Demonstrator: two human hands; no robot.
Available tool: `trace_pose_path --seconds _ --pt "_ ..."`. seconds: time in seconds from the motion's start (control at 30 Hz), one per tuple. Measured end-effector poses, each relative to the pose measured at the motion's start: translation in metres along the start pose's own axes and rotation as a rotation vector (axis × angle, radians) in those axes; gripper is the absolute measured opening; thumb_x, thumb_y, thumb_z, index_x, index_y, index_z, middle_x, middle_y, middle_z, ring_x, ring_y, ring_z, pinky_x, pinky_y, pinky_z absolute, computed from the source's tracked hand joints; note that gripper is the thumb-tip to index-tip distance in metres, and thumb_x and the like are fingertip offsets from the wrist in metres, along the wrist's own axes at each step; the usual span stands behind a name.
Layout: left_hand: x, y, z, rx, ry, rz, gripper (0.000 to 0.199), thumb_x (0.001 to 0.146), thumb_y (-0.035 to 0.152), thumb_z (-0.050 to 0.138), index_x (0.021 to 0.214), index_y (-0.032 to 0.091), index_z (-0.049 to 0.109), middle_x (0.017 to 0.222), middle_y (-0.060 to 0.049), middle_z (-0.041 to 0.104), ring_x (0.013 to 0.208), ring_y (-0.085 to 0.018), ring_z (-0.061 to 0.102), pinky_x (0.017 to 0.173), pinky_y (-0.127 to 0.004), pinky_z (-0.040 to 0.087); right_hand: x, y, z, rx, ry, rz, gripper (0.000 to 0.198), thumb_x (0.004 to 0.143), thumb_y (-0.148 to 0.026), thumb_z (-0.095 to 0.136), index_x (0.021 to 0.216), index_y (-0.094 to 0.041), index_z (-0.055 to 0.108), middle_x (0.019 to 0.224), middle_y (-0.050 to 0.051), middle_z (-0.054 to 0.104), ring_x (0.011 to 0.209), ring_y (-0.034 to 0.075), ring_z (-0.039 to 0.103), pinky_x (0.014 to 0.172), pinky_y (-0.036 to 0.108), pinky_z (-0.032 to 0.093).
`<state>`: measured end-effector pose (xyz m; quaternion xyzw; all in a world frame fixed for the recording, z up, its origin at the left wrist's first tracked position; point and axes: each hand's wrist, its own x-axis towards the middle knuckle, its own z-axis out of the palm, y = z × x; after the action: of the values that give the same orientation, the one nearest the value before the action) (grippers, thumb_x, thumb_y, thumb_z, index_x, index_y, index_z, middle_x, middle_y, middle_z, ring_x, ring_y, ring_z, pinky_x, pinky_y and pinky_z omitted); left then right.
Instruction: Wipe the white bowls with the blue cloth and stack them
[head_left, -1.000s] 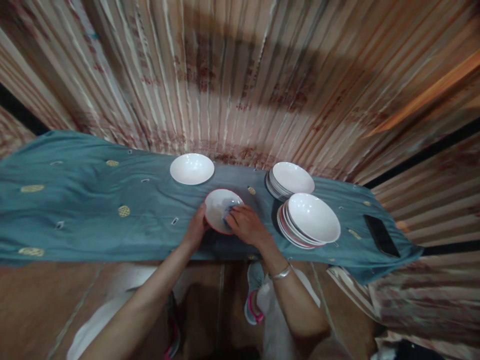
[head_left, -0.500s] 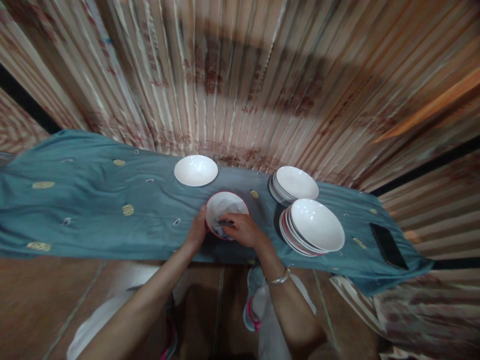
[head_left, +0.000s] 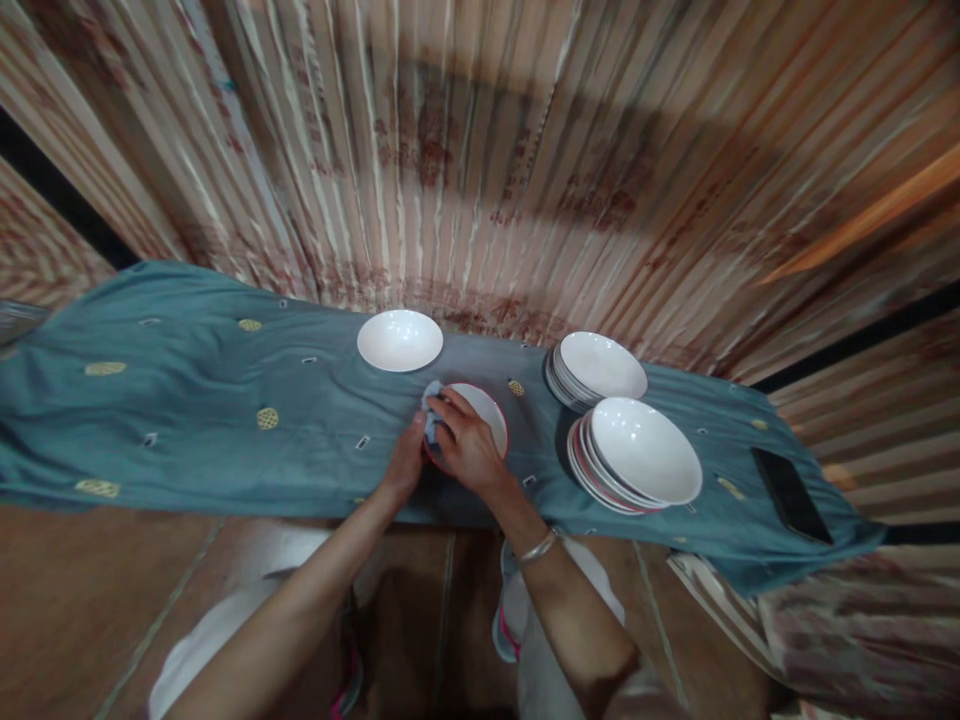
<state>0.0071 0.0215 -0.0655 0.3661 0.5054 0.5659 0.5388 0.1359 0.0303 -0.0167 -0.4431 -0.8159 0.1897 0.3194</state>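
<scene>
A white bowl with a red rim [head_left: 491, 415] sits near the front edge of the cloth-covered table. My left hand [head_left: 407, 455] grips its left side, thumb up by the rim. Over the bowl's left part, my right hand [head_left: 466, 440] presses a light blue cloth [head_left: 433, 400] against the rim, fingers closed on it. The right hand hides much of the bowl's inside. Behind the bowl, slightly left, stands a separate white bowl [head_left: 400, 341].
To the right are two stacks of bowls, a rear stack [head_left: 604, 366] and a front stack [head_left: 646, 452], some red-rimmed. A black phone [head_left: 791, 494] lies at the right end of the green tablecloth [head_left: 187, 400]. A pleated curtain [head_left: 480, 180] hangs right behind the table.
My right hand has moved the cloth from inside the bowl up to its left rim. My left hand still holds the bowl. The whole view has shifted slightly.
</scene>
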Motion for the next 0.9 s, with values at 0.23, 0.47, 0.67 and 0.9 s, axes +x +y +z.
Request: trace_pose_path --seconds 0.23,0.47,0.67,0.9 --pt "-0.012 0.017 0.008 0.057 -0.054 0.065 0.047 0.089 0.045 0.056 0.126 0.019 0.067 0.148 -0.008 0.056 0.144 -0.026 0.042 0.124 -0.041 0.021 0.013 0.003 -0.011 -0.183 0.028 0.073 0.044 0.097 -0.015 0.042 0.138 -0.016 0.059 0.147 0.013 0.053 0.133 0.024 0.052 0.118 0.04 0.038" --pt "-0.017 0.02 0.009 0.064 -0.16 0.148 0.058 0.088 0.055 0.054 0.132 0.019 0.065 0.144 -0.008 0.06 0.141 -0.028 0.046 0.122 -0.041 0.026 0.017 0.021 -0.024 -0.291 0.068 0.16 0.037 0.097 -0.015 0.046 0.129 -0.012 0.062 0.129 0.015 0.065 0.119 0.027 0.058 0.11 0.041 0.043" --pt "-0.017 0.024 0.009 0.046 -0.118 0.082 0.054 0.085 0.055 0.059 0.126 0.021 0.069 0.138 -0.008 0.065 0.14 -0.03 0.047 0.12 -0.043 0.031 0.01 0.048 -0.027 -0.357 0.103 0.215 0.029 0.094 -0.016 0.05 0.117 -0.017 0.067 0.106 0.015 0.073 0.104 0.028 0.065 0.1 0.047 0.051" --pt "-0.013 0.024 0.012 0.013 -0.075 0.02 0.052 0.084 0.056 0.059 0.119 0.02 0.072 0.133 -0.008 0.068 0.137 -0.032 0.049 0.114 -0.045 0.04 -0.005 0.045 -0.038 -0.516 0.002 0.345 0.025 0.095 -0.018 0.051 0.113 -0.012 0.068 0.099 0.019 0.074 0.097 0.029 0.069 0.092 0.045 0.053"
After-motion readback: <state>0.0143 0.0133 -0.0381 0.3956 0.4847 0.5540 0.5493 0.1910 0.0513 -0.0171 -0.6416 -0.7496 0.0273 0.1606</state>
